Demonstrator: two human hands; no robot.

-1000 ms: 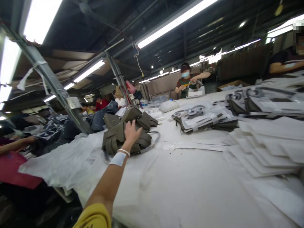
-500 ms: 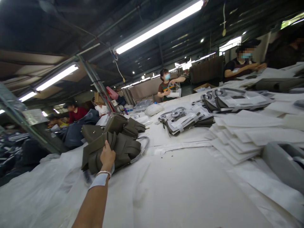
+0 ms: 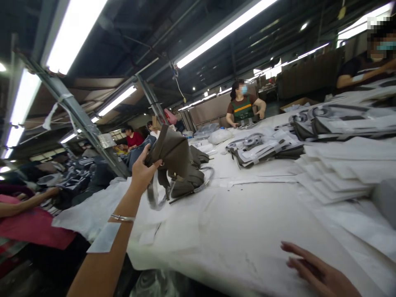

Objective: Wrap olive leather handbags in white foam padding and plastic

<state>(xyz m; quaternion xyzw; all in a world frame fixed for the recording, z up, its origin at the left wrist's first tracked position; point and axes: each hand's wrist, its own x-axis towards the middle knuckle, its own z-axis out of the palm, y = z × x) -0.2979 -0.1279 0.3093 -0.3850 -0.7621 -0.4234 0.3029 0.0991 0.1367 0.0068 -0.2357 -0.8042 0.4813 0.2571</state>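
My left hand grips a dark olive handbag by its edge and holds it up, tilted, over the left side of the table. A pale wrapped strap dangles below this bag. Behind and under it, more olive bags lie in a pile on the white-covered table. At the lower right, my right hand hovers over the table with nothing in it, its fingers stretched out and slightly blurred.
Half-wrapped bags lie mid-table, beside stacked white sheets on the right. A grey piece sits at the right edge. Co-workers stand across the table, and a person in pink is close on the left. A metal post rises at left.
My left hand has lifted one olive bag off the pile and tilted it up. My right hand has come into view at the lower right. The view has swung left.
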